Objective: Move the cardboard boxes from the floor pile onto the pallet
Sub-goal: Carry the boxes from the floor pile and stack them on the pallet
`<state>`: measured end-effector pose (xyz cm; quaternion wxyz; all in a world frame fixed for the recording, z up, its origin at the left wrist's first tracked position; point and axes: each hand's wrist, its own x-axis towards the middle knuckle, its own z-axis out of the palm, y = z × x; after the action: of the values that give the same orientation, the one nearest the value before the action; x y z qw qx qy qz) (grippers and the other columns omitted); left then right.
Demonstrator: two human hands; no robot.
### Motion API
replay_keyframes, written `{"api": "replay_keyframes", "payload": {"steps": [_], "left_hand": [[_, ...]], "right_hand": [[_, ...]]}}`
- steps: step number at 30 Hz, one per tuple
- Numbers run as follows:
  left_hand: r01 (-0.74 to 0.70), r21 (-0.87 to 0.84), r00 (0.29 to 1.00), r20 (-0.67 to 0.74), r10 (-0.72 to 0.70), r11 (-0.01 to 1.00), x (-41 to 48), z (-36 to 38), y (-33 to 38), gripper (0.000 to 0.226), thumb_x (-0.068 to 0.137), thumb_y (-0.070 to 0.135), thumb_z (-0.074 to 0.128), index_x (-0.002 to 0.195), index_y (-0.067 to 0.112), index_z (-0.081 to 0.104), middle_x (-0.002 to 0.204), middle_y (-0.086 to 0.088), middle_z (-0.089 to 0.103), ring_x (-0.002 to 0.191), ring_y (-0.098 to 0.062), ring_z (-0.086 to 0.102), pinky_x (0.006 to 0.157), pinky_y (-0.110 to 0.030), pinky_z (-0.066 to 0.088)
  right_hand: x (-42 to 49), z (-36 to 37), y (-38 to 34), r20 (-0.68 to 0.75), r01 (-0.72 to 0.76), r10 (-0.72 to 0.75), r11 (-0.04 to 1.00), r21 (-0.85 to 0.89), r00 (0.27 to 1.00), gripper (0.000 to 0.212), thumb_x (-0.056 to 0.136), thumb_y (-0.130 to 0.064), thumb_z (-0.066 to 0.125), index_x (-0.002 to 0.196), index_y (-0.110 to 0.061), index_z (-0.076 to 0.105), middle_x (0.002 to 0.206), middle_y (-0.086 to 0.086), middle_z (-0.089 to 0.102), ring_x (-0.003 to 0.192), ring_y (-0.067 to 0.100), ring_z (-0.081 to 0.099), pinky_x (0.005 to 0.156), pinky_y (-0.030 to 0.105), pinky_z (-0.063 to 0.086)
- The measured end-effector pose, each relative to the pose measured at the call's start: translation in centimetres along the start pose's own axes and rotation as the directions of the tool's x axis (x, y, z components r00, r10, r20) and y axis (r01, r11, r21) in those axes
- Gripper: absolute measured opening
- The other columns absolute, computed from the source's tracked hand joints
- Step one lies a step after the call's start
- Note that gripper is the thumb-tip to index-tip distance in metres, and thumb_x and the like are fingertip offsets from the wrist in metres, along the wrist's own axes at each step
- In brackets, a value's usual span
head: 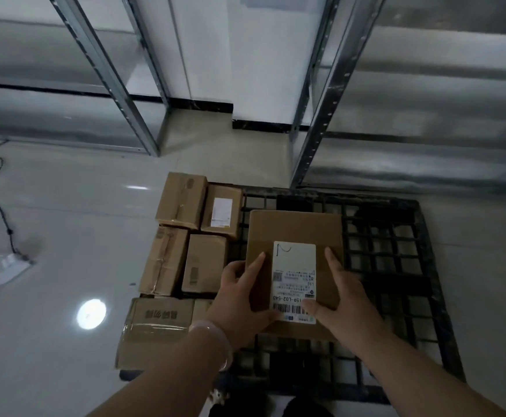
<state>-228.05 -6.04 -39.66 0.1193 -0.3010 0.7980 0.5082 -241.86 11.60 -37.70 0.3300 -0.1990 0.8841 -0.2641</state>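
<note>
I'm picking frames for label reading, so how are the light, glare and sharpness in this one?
Head view: dim overall, with one bright round glare spot on the glossy floor; the shelving behind is smeared and its uprights lean from wide-angle distortion; the label on the held box is legible in its large characters, its fine print blurred.
</note>
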Motion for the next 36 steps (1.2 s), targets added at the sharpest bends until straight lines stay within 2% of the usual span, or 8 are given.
{"api": "replay_keyframes", "payload": {"steps": [5,12,20,26,30,32,34,36], "left_hand": [[0.047,-0.001,0.997,-0.057,-0.047,0.999,7.6,1.4,-4.4,0.103,0.079,0.031,0.079,0.151,0.05,0.007,0.156,0.017,0.004,0.142,-0.016,0.022,0.115,-0.033,0.032],[0.077,0.021,0.989,-0.127,-0.074,0.997,20.2,5.4,-12.4,0.105,0.079,0.03,0.077,0.15,0.052,0.003,0.153,0.015,0.005,0.136,-0.015,0.03,0.111,-0.036,0.04],[0.1,0.016,0.983,-0.156,-0.097,0.995,33.0,10.0,-22.9,0.099,0.082,0.023,0.076,0.152,0.048,0.01,0.157,0.018,0.001,0.141,-0.013,0.024,0.099,-0.016,0.024],[0.13,0.073,0.976,-0.185,-0.115,0.989,36.1,12.1,-25.4,0.091,0.089,0.026,0.069,0.152,0.049,0.006,0.159,0.023,-0.011,0.148,-0.017,0.013,0.115,-0.035,0.032],[0.086,0.352,0.969,-0.247,0.004,0.932,33.5,13.3,-26.0,0.082,0.094,0.051,0.05,0.151,0.047,-0.009,0.158,0.018,-0.026,0.148,-0.014,-0.012,0.121,-0.039,0.01],[0.021,0.533,0.985,-0.154,0.072,0.846,31.1,14.2,-26.5,0.086,0.092,0.061,0.041,0.145,0.048,-0.026,0.154,0.013,-0.037,0.145,-0.014,-0.028,0.121,-0.039,-0.002],[-0.068,0.685,0.988,-0.055,0.145,0.725,29.5,15.0,-26.9,0.09,0.085,0.065,0.048,0.151,0.046,-0.01,0.162,0.005,-0.02,0.15,-0.024,-0.011,0.12,-0.045,0.008],[-0.067,0.689,0.989,-0.052,0.141,0.721,29.1,14.9,-26.8,0.092,0.075,0.064,0.059,0.154,0.038,0.018,0.164,-0.002,0.011,0.149,-0.03,0.017,0.115,-0.05,0.027]], "right_hand": [[8.4,4.1,2.5,0.024,0.0,0.0,1.0,0.008,1.0,0.104,0.08,-0.051,0.074,0.129,-0.073,-0.015,0.157,-0.007,0.021,0.14,0.017,0.031,0.112,0.04,0.034],[21.7,11.0,8.5,0.062,-0.029,0.026,0.999,0.036,0.998,0.104,0.083,-0.049,0.073,0.138,-0.069,-0.014,0.158,-0.01,0.016,0.141,0.017,0.03,0.107,0.035,0.034],[35.0,19.8,15.3,0.171,-0.047,0.044,0.999,0.012,0.984,0.111,0.083,-0.044,0.076,0.147,-0.057,-0.013,0.163,-0.008,-0.003,0.149,0.022,0.015,0.116,0.043,0.024],[38.3,23.1,18.3,0.166,-0.042,0.038,0.999,0.024,0.985,0.109,0.082,-0.044,0.076,0.147,-0.06,-0.01,0.162,-0.011,-0.018,0.151,0.021,0.004,0.117,0.043,0.021],[35.4,23.4,19.8,0.035,0.085,-0.081,0.985,-0.149,0.996,0.107,0.081,-0.06,0.067,0.145,-0.059,-0.019,0.155,-0.023,-0.033,0.15,0.012,-0.009,0.118,0.041,0.017],[32.9,23.8,20.9,0.034,0.215,-0.216,0.922,-0.322,0.976,0.102,0.084,-0.066,0.056,0.143,-0.056,-0.027,0.153,-0.019,-0.04,0.147,0.008,-0.023,0.118,0.037,0.008],[31.2,24.3,22.0,0.128,0.323,-0.297,0.83,-0.456,0.946,0.093,0.085,-0.072,0.037,0.144,-0.049,-0.031,0.153,-0.012,-0.043,0.143,0.01,-0.035,0.119,0.037,-0.002],[30.6,24.7,22.7,0.202,0.375,-0.317,0.751,-0.543,0.927,0.091,0.085,-0.073,0.027,0.146,-0.041,-0.033,0.153,-0.007,-0.043,0.142,0.015,-0.037,0.121,0.039,-0.01]]}}
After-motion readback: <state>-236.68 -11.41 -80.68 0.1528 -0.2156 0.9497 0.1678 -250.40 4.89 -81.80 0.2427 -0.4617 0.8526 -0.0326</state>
